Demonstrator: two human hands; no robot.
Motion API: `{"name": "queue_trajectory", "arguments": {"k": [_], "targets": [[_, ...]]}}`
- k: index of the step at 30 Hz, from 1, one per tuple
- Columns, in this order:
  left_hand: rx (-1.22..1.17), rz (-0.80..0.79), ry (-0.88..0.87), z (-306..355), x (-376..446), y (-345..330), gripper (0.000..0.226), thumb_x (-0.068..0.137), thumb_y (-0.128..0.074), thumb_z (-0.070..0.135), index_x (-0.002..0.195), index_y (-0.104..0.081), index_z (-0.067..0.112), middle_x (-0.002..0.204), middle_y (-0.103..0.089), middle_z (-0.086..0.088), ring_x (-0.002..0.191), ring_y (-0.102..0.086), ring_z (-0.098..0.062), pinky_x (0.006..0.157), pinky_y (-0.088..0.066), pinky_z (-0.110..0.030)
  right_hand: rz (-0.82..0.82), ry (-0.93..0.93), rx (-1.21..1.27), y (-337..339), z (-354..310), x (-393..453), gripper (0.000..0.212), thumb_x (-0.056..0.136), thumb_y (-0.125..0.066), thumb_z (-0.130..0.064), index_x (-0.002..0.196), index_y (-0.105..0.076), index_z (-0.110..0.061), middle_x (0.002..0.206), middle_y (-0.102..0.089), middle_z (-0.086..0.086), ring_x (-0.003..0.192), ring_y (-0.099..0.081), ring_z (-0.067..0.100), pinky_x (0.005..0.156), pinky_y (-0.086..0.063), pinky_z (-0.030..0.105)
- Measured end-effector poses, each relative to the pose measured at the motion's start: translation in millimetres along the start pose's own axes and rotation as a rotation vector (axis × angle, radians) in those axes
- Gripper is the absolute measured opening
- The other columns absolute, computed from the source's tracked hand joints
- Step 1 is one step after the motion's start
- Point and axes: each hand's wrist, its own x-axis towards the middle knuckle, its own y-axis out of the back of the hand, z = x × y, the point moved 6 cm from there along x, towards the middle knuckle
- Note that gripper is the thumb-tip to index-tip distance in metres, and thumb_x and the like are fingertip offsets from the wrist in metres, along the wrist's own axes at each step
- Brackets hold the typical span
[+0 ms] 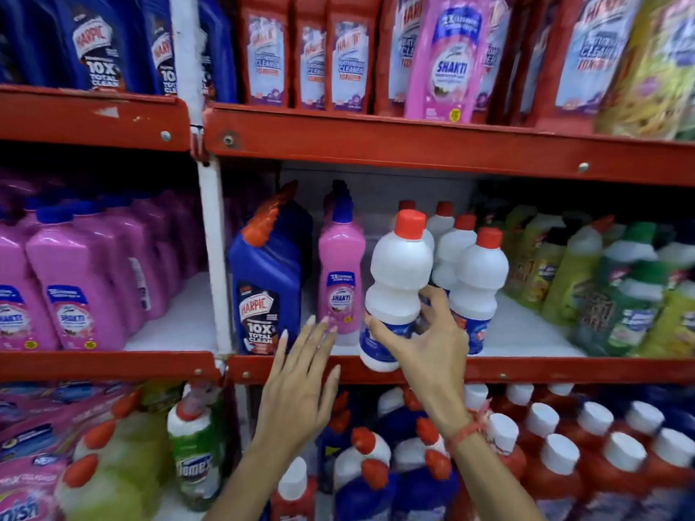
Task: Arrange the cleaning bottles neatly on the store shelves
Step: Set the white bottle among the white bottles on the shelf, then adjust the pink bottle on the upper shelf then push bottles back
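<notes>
My right hand [425, 344] grips a white bottle with a red cap [395, 280] by its lower part, tilted slightly and held at the front edge of the middle red shelf [526, 370]. Behind it stand more white red-capped bottles [477, 280]. My left hand [301, 374] is open with fingers spread, its fingertips reaching toward the base of a pink Shakti bottle [341, 272]. Left of that stands a blue Harpic bottle [265, 287].
Green and yellow cleaner bottles [601, 283] crowd the right of the middle shelf. Pink bottles [75, 287] fill the left bay. Refill pouches [447, 58] stand on the top shelf. Red, blue and green bottles [564, 464] pack the bottom shelf.
</notes>
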Motion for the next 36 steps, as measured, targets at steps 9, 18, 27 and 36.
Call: {"name": "queue_trajectory", "arguments": {"k": [9, 18, 27, 36], "targets": [[0.103, -0.097, 0.083, 2.9, 2.9, -38.9, 0.058, 0.100, -0.031, 0.042, 0.151, -0.031, 0.014, 0.158, -0.033, -0.003, 0.149, -0.022, -0.017, 0.120, -0.018, -0.047, 0.020, 0.000, -0.072, 5.4, 42.0, 41.0, 0.062, 0.070, -0.088, -0.035, 0.121, -0.056, -0.019, 0.101, -0.068, -0.008, 0.096, -0.069, 0.022, 0.079, -0.058, 0.040], [0.147, -0.117, 0.066, 1.7, -0.5, -41.1, 0.058, 0.099, -0.036, 0.043, 0.149, -0.036, 0.014, 0.156, -0.038, -0.005, 0.147, -0.027, -0.020, 0.117, -0.021, -0.048, -0.047, -0.048, -0.144, -1.3, 61.9, 43.3, 0.062, 0.073, -0.088, -0.034, 0.123, -0.055, -0.017, 0.112, -0.072, 0.002, 0.100, -0.068, 0.024, 0.076, -0.045, 0.027], [0.218, -0.107, -0.012, -2.1, -2.6, -30.5, 0.060, 0.096, -0.041, 0.042, 0.148, -0.038, 0.014, 0.156, -0.038, -0.006, 0.146, -0.030, -0.022, 0.117, -0.017, -0.052, 0.123, 0.142, -0.389, 23.7, -1.1, 41.0, 0.044, 0.086, -0.076, -0.035, 0.118, -0.062, -0.009, 0.111, -0.068, 0.010, 0.097, -0.065, 0.033, 0.074, -0.053, 0.038], [0.504, -0.122, 0.011, -32.9, 13.5, -25.5, 0.072, 0.089, -0.033, 0.062, 0.145, -0.043, 0.018, 0.156, -0.037, -0.008, 0.148, -0.016, -0.022, 0.107, -0.023, -0.069, 0.592, 0.514, -0.199, 58.9, -142.0, 95.1, 0.044, 0.088, -0.068, -0.026, 0.122, -0.062, 0.003, 0.122, -0.061, 0.023, 0.111, -0.055, 0.036, 0.098, -0.042, 0.038]]}}
